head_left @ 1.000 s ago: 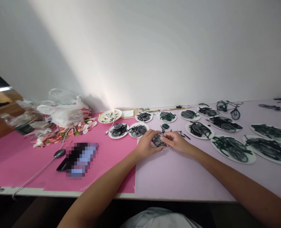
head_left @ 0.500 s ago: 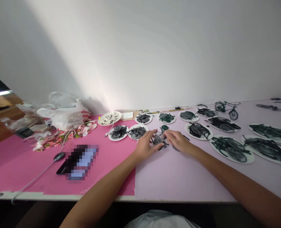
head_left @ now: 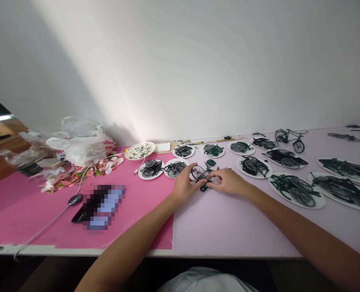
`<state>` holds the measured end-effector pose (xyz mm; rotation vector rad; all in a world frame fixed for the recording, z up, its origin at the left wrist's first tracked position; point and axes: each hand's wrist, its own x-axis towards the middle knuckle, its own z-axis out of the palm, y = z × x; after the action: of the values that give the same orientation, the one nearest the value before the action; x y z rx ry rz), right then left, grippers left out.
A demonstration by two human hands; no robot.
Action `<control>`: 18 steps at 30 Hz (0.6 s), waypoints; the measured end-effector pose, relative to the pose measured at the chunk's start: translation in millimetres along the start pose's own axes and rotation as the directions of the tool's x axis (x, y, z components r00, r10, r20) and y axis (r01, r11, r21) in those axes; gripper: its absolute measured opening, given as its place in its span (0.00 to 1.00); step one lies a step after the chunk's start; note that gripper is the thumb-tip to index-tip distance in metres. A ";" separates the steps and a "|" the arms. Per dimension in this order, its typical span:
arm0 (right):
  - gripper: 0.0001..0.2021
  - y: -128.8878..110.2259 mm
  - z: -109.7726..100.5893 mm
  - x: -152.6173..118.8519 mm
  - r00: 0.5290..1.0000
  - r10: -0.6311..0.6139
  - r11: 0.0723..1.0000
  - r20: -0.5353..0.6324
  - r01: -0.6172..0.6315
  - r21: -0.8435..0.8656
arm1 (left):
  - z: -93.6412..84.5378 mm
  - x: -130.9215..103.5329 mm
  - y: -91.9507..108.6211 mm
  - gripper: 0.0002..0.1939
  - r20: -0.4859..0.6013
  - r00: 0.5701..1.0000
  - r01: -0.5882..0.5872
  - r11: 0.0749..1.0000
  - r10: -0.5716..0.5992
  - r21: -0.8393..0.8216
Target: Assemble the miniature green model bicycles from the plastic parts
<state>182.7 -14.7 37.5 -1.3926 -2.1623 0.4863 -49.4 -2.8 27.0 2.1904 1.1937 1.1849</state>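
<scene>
Head view shows a table (head_left: 234, 231) beneath the left hand (head_left: 184, 184) and right hand (head_left: 228, 181). Right of both sits a plate (head_left: 321, 199) of dark parts; farther out stands a model bicycle (head_left: 298, 146). The left hand curves around a spoked wheel (head_left: 198, 173) between the hands; the right pinches a dark part (head_left: 203, 187). Beyond the fingertips lies a green piece (head_left: 211, 162).
</scene>
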 end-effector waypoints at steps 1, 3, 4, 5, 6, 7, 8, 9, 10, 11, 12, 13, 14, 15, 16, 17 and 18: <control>0.14 0.0 0.9 0.0 1.000 0.011 1.000 -0.002 -0.012 -0.009 | 0.2 0.0 0.1 0.36 -0.002 1.000 -0.007 1.000 0.007 -0.007; 0.14 0.2 2.1 0.2 0.999 0.040 0.999 -0.002 -0.040 -0.024 | -0.6 -0.3 1.7 0.36 0.002 1.000 -0.030 0.999 0.030 -0.019; 0.13 0.5 2.4 0.4 0.999 0.047 0.998 0.000 -0.047 -0.029 | -1.5 -0.4 2.7 0.35 0.007 0.999 -0.045 0.999 0.045 -0.022; 0.13 0.9 2.5 0.6 0.999 0.047 0.998 0.003 -0.047 -0.030 | -2.6 -0.5 3.7 0.35 0.012 0.998 -0.060 0.998 0.060 -0.020; 0.12 1.5 2.3 0.8 0.999 0.042 0.999 0.007 -0.042 -0.028 | -3.8 -0.5 4.4 0.34 0.015 0.997 -0.073 0.997 0.073 -0.012; 0.12 2.0 2.1 0.9 0.999 0.037 0.999 0.010 -0.037 -0.026 | -5.1 -0.3 4.7 0.33 0.016 0.997 -0.082 0.997 0.082 -0.002; 0.11 2.6 1.8 1.0 0.999 0.035 0.999 0.011 -0.034 -0.026 | -6.2 0.1 4.6 0.33 0.014 0.996 -0.088 0.996 0.088 0.008; 0.11 3.2 1.6 1.2 0.999 0.035 0.999 0.013 -0.035 -0.026 | -7.1 0.6 4.0 0.32 0.013 0.996 -0.091 0.996 0.090 0.019; 0.11 3.8 1.4 1.3 0.999 0.037 0.999 0.015 -0.037 -0.028 | -7.8 1.2 3.0 0.32 0.011 0.996 -0.091 0.995 0.091 0.026; 0.11 4.3 1.3 1.6 0.999 0.040 0.999 0.016 -0.040 -0.031 | -8.2 1.8 2.0 0.32 0.010 0.996 -0.091 0.995 0.091 0.030; 0.12 4.8 1.4 1.9 0.999 0.040 0.999 0.015 -0.040 -0.033 | -8.4 2.3 1.0 0.32 0.010 0.996 -0.090 0.995 0.090 0.032; 0.12 5.4 1.6 2.3 0.999 0.038 0.999 0.010 -0.038 -0.034 | -8.4 2.6 0.3 0.31 0.010 0.996 -0.089 0.995 0.089 0.035; 0.12 5.9 1.8 2.8 0.999 0.035 0.999 -0.001 -0.035 -0.033 | -8.3 2.8 0.1 0.31 0.010 0.996 -0.089 0.995 0.088 0.037; 0.12 6.3 2.2 3.3 0.999 0.032 0.999 -0.019 -0.033 -0.029 | -8.2 2.8 0.3 0.31 0.010 0.996 -0.086 0.995 0.086 0.040; 0.12 6.7 2.6 3.9 0.999 0.030 0.999 -0.040 -0.031 -0.020 | -8.1 2.5 1.1 0.31 0.010 0.997 -0.081 0.996 0.081 0.040; 0.12 6.9 3.0 4.3 0.998 0.029 1.000 -0.063 -0.029 -0.005 | -8.0 2.2 2.3 0.32 0.008 0.997 -0.072 0.997 0.071 0.037; 0.12 7.0 3.4 4.8 0.996 0.028 1.000 -0.086 -0.026 0.016 | -8.1 1.7 3.7 0.33 0.006 0.998 -0.058 0.998 0.058 0.030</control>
<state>184.1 -7.5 32.0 -1.4105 -2.0698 0.4436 -53.7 -4.0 34.9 2.2634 1.1605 1.1912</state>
